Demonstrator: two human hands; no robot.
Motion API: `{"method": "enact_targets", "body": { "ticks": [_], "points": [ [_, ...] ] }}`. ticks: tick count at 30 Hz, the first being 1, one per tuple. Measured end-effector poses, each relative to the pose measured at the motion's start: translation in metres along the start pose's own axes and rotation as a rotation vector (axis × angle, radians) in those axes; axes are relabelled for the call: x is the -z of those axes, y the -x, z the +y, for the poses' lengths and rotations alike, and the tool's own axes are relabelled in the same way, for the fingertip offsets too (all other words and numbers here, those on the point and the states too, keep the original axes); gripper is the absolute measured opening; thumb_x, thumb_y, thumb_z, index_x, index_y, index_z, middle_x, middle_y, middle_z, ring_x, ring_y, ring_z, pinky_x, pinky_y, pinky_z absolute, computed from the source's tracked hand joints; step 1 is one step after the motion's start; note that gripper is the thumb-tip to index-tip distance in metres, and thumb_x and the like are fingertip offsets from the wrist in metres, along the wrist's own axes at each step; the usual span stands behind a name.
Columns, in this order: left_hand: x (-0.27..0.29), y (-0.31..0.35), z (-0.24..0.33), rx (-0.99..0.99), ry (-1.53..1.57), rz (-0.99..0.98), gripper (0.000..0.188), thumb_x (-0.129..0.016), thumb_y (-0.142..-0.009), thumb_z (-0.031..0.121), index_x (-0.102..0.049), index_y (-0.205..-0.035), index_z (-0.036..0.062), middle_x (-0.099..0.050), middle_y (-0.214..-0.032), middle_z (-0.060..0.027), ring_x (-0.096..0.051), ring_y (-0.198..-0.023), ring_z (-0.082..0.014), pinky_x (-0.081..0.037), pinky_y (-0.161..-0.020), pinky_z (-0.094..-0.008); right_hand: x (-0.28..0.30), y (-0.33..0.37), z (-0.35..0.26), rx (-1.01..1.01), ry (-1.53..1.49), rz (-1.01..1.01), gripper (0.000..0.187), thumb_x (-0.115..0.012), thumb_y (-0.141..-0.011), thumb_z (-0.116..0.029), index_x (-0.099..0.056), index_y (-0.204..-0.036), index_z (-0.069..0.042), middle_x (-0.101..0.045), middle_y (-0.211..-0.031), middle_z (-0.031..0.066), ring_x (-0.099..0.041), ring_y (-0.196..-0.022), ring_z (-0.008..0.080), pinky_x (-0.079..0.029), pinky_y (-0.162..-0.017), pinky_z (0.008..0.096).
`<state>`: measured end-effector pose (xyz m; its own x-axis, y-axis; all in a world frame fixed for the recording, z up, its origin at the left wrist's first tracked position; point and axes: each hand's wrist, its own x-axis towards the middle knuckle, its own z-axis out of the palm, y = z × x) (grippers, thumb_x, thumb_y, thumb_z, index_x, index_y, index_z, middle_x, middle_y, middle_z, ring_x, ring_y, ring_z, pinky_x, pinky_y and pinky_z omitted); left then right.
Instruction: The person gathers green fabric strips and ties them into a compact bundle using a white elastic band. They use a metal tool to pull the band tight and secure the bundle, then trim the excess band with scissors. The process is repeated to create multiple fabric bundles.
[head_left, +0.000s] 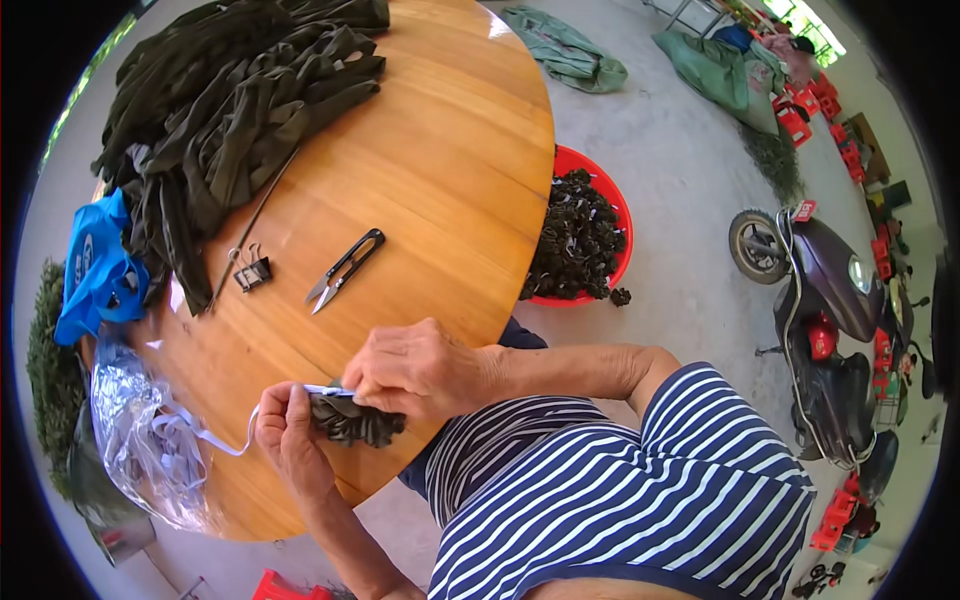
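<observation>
My left hand [285, 435] pinches the end of a white elastic strap [225, 440] and one end of a bunched dark green fabric piece [358, 422]. My right hand [415, 368] lies over that fabric piece and grips it from above, at the near edge of the round wooden table [440, 170]. The strap trails left toward a clear plastic bag [145, 440] holding more white straps. Black thread snips [345, 268] lie on the table beyond my hands.
A heap of dark green fabric strips [230, 100] covers the table's far left. A black binder clip [253, 272] and a thin rod lie near it, beside a blue bag [98, 270]. A red basin [585, 235] of dark finished pieces sits on the floor; a scooter [830, 320] stands right.
</observation>
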<state>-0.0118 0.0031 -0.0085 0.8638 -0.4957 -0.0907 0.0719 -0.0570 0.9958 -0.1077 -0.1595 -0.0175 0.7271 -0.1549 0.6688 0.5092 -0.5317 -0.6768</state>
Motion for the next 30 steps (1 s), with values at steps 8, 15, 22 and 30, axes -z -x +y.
{"method": "enact_targets", "body": {
  "ticks": [8, 15, 22, 30],
  "points": [
    [-0.050, 0.025, 0.018, -0.103, -0.115, -0.073, 0.007, -0.051, -0.084, 0.006, -0.051, -0.080, 0.0004, -0.051, -0.067, -0.0023, -0.048, -0.057, -0.0082, -0.041, -0.053, -0.0202, 0.051, 0.022, -0.025, -0.320, -0.126, 0.108, 0.008, -0.063, -0.074, 0.001, -0.056, -0.075, -0.003, -0.062, -0.079, 0.0092, -0.061, -0.068, 0.0148, -0.049, -0.055, 0.0254],
    [-0.078, 0.031, 0.025, -0.094, -0.017, -0.543, 0.009, -0.055, -0.083, 0.003, -0.058, -0.089, -0.0032, -0.056, -0.084, -0.0062, -0.057, -0.073, -0.0111, -0.046, -0.064, -0.0222, 0.162, 0.058, -0.015, -0.624, 0.132, 0.536, 0.005, -0.056, -0.081, -0.001, -0.053, -0.078, -0.003, -0.060, -0.080, 0.0063, -0.052, -0.064, 0.0051, -0.043, -0.055, 0.0186],
    [-0.044, 0.030, 0.019, 0.173, 0.052, -0.508, 0.016, -0.056, -0.085, 0.013, -0.059, -0.089, -0.0021, -0.060, -0.080, -0.0033, -0.054, -0.069, -0.0073, -0.044, -0.063, -0.0206, 0.245, 0.131, 0.108, -0.688, 0.426, 0.700, 0.008, -0.058, -0.083, -0.010, -0.054, -0.083, -0.003, -0.060, -0.079, 0.0045, -0.054, -0.064, 0.0065, -0.043, -0.053, 0.0195],
    [-0.006, 0.044, 0.033, 0.182, -0.029, -0.362, 0.015, -0.057, -0.084, 0.012, -0.059, -0.089, -0.0024, -0.059, -0.079, -0.0028, -0.055, -0.070, -0.0074, -0.045, -0.063, -0.0207, 0.318, 0.095, 0.196, -0.601, 0.624, 0.738, 0.021, -0.056, -0.086, -0.020, -0.059, -0.097, -0.003, -0.059, -0.078, 0.0003, -0.052, -0.069, 0.0049, -0.041, -0.058, 0.0182]
  ]
}}
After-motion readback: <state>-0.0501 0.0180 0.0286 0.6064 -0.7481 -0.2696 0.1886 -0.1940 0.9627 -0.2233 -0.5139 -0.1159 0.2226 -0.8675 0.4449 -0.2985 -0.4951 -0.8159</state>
